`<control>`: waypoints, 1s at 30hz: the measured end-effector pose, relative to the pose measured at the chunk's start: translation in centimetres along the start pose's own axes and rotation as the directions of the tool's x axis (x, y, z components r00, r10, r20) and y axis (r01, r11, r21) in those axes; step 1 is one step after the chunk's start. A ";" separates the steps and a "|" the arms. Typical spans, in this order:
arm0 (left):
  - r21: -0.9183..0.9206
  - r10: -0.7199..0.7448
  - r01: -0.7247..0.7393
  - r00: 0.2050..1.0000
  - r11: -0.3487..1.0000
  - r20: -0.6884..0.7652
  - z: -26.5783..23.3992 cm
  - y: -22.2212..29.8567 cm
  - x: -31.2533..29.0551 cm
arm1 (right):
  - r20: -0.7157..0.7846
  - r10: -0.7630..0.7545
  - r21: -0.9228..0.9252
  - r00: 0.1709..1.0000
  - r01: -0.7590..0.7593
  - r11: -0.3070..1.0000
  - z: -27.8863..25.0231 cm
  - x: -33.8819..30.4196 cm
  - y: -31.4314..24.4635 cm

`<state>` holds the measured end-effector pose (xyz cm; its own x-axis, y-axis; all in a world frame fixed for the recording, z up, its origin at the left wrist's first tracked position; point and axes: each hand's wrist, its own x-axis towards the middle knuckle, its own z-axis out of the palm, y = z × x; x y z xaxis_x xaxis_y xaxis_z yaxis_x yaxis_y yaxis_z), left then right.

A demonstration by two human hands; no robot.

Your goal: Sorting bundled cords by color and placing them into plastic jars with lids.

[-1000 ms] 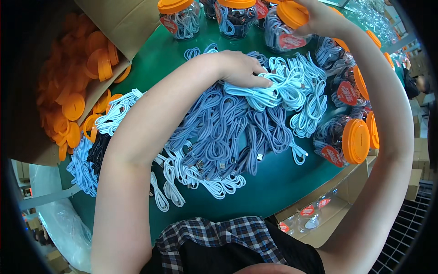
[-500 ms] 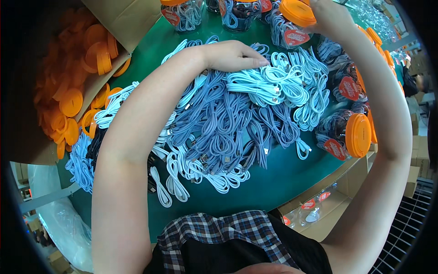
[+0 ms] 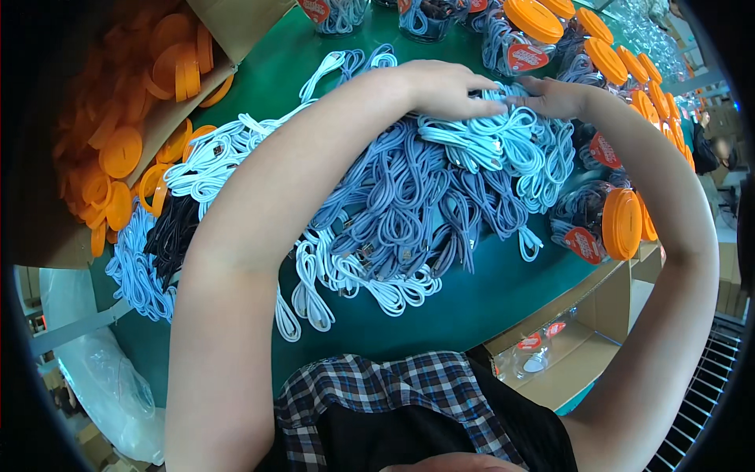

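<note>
A green table (image 3: 503, 307) carried a wide heap of coiled cables (image 3: 409, 204), pale blue and lilac in the middle, with white coils and a few black ones at its left end. A cardboard box (image 3: 236, 23) at the upper left held loose orange lids (image 3: 118, 149), some spilled beside the cables. Clear jars (image 3: 605, 220) with orange lids stood and lay along the table's far and right edges, cables packed inside them. A second box (image 3: 566, 354) sat below the table's near edge with a few jars in it.

The left hand (image 3: 444, 88) lay palm-down on the top of the heap, fingers close together and gently curled over a pale blue coil (image 3: 487, 138). The right hand (image 3: 554, 98) met it from the right, fingers flat and together, touching the same coil just beside the left fingertips. Neither hand had lifted anything clear.
</note>
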<state>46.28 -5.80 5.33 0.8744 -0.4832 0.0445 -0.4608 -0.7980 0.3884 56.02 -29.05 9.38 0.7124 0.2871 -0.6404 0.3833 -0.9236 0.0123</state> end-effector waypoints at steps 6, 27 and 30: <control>0.049 0.104 -0.125 0.946 0.991 0.307 -0.7 3.2 -2.3 | 0.238 -0.260 -0.052 0.936 0.280 0.959 0.3 -2.9 -3.1; 0.072 -0.446 0.440 0.887 0.895 0.121 -2.6 -7.6 -8.1 | -0.351 -0.529 0.061 0.773 0.582 0.811 0.9 4.7 -17.6; -0.067 -0.438 0.459 0.875 0.886 0.206 -3.7 -7.2 -10.0 | -0.279 -0.554 0.164 0.785 0.607 0.777 1.1 3.1 -18.8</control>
<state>41.44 6.15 5.50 0.9357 -0.1475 -0.3206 0.0035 -0.9046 0.4263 50.38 -11.04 6.33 0.5109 0.8075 -0.2950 0.6337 -0.5856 -0.5054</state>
